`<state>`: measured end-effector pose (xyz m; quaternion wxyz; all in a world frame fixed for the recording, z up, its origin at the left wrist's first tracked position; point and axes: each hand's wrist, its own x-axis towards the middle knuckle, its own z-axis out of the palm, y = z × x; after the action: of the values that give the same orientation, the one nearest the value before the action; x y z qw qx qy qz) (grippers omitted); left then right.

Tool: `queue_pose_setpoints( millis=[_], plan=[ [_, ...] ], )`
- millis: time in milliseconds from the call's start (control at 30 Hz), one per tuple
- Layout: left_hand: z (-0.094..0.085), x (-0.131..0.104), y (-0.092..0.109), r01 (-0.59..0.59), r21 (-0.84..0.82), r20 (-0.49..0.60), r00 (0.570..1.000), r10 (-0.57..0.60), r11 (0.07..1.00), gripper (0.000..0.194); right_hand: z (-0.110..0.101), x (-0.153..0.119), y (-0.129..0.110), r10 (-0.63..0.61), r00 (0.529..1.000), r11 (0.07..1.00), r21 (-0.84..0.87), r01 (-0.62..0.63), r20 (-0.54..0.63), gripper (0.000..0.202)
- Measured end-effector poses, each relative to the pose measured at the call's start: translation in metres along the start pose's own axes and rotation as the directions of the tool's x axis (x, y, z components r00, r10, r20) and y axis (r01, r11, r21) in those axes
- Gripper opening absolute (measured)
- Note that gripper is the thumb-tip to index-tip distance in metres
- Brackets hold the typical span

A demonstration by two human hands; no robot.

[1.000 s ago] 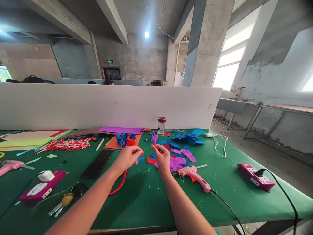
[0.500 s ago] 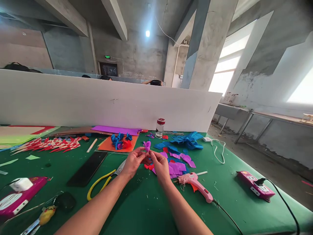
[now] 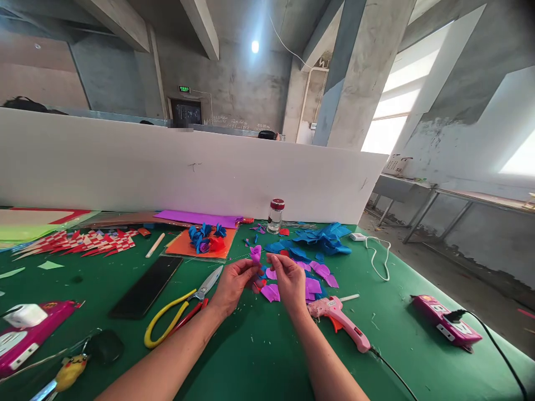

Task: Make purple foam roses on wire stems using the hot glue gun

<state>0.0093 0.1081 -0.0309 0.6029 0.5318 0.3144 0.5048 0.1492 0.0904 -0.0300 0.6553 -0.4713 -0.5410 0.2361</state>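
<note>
In the head view my left hand (image 3: 234, 285) pinches a small purple crepe-paper flower (image 3: 256, 254) near its base, with the curled petals showing above my fingers. My right hand (image 3: 291, 283) is just to the right, apart from the flower. Its thumb and forefinger are pressed together, and anything between them is too small to make out. Loose purple petals (image 3: 322, 270) lie under and beyond both hands, mixed with blue and red bits. A pink glue gun (image 3: 340, 322) rests beside my right wrist. Yellow-handled scissors (image 3: 171, 318) lie beside my left forearm, next to a red-handled tool (image 3: 190, 316).
Behind the petals are crumpled blue paper (image 3: 326, 240) and a red-lidded glass jar (image 3: 276, 217). Finished-looking paper flowers sit on an orange sheet (image 3: 175, 246). A black phone (image 3: 146, 287) and purple power strips (image 3: 445, 322) flank the work. A white board (image 3: 125, 167) stands behind.
My right hand has drawn away to the right from the flower, opening a gap between the hands. My left hand still holds the flower. The view has shifted slightly.
</note>
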Motion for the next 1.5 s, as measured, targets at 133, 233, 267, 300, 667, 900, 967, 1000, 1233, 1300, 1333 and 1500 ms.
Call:
queue_pose_setpoints(
  millis=[133, 233, 267, 300, 667, 900, 967, 1000, 1233, 1300, 1333, 1500],
  plan=[
    [-0.001, 0.001, -0.003, -0.003, 0.04, -0.006, 1.0, 0.003, 0.999, 0.028, -0.01, 0.003, -0.002, -0.022, 1.0, 0.999, -0.024, 0.022, -0.01, 0.028],
    [-0.002, 0.001, -0.004, -0.013, 0.097, 0.005, 1.0, 0.013, 0.995, 0.027, -0.017, 0.004, -0.007, -0.153, 0.988, 0.987, -0.062, 0.15, -0.034, 0.017],
    [-0.002, 0.001, -0.004, -0.015, 0.117, 0.013, 1.0, 0.014, 0.993, 0.026, -0.019, 0.004, -0.009, -0.22, 0.975, 0.973, -0.08, 0.218, -0.022, 0.011],
    [-0.002, 0.001, -0.005, -0.017, 0.137, 0.024, 1.0, 0.014, 0.99, 0.026, -0.02, 0.004, -0.012, -0.284, 0.959, 0.954, -0.103, 0.283, 0.004, 0.013],
    [-0.002, 0.0, -0.005, -0.004, 0.242, 0.032, 0.999, -0.004, 0.97, 0.028, -0.029, 0.005, -0.018, -0.391, 0.885, 0.853, -0.261, 0.452, 0.254, 0.015],
    [-0.002, -0.002, -0.004, 0.004, 0.242, 0.048, 0.999, -0.016, 0.97, 0.025, -0.029, 0.005, -0.016, -0.358, 0.892, 0.868, -0.255, 0.427, 0.276, 0.012],
    [-0.002, -0.002, -0.004, -0.002, 0.249, 0.053, 0.999, -0.011, 0.968, 0.025, -0.028, 0.005, -0.016, -0.353, 0.893, 0.871, -0.252, 0.423, 0.279, 0.013],
    [-0.002, -0.002, -0.004, -0.005, 0.254, 0.054, 0.999, -0.009, 0.967, 0.025, -0.028, 0.005, -0.016, -0.351, 0.893, 0.872, -0.248, 0.421, 0.282, 0.013],
    [-0.003, 0.0, -0.006, -0.02, 0.277, 0.049, 0.999, 0.007, 0.961, 0.027, -0.028, 0.005, -0.016, -0.325, 0.894, 0.896, -0.203, 0.395, 0.307, 0.016],
    [-0.003, 0.0, -0.006, -0.039, 0.277, 0.037, 0.999, 0.03, 0.96, 0.026, -0.029, 0.005, -0.016, -0.321, 0.908, 0.909, -0.181, 0.375, 0.27, 0.016],
    [-0.003, -0.001, -0.005, -0.053, 0.28, 0.022, 0.999, 0.049, 0.959, 0.025, -0.029, 0.005, -0.015, -0.314, 0.922, 0.922, -0.16, 0.353, 0.226, 0.016],
    [-0.001, -0.002, 0.0, -0.138, 0.338, -0.083, 0.981, 0.176, 0.931, 0.021, -0.023, 0.003, -0.009, -0.178, 0.972, 0.984, 0.019, 0.178, 0.152, 0.034]
  ],
)
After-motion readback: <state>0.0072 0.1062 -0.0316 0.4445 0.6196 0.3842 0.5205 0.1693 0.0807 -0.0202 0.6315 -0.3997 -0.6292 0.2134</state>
